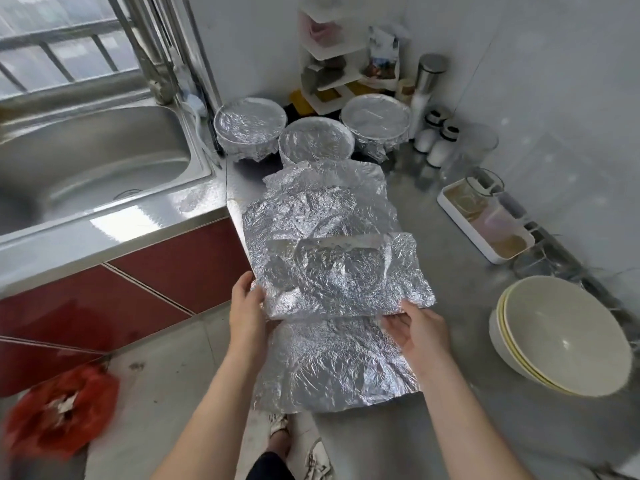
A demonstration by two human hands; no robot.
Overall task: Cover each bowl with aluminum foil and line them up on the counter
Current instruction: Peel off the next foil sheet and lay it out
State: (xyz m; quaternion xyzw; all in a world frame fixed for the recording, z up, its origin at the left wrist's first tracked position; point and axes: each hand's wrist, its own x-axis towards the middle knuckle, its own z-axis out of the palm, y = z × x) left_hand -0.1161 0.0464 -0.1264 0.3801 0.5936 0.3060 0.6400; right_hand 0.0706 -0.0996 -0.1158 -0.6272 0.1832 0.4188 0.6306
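In the middle of the counter (pixel 450 265), just in front of the person, a crinkly foil sheet (pixel 339 271) is held up by its near edge. The left hand (pixel 247 306) pinches the near left corner with the thumb on top. The right hand (pixel 415 327) pinches the near right corner with its fingers slid under. The sheet is wider than it is deep, so its long side runs from one hand to the other. It is shiny and full of wrinkles, with a round mark pressed into it (much like the shape of a bowl's rim). More foil (pixel 332 368) lies flat under it, some nearer and some farther away. The stack of bare bowls (pixel 564 337) sits off to the right, well apart from the sheet. The right hand is the closer one to that stack, so I think the sheet must swing right, or that hand must let go and fetch a bowl. Three covered bowls (pixel 316 140) stand close together at the back, in a row that bends a little.
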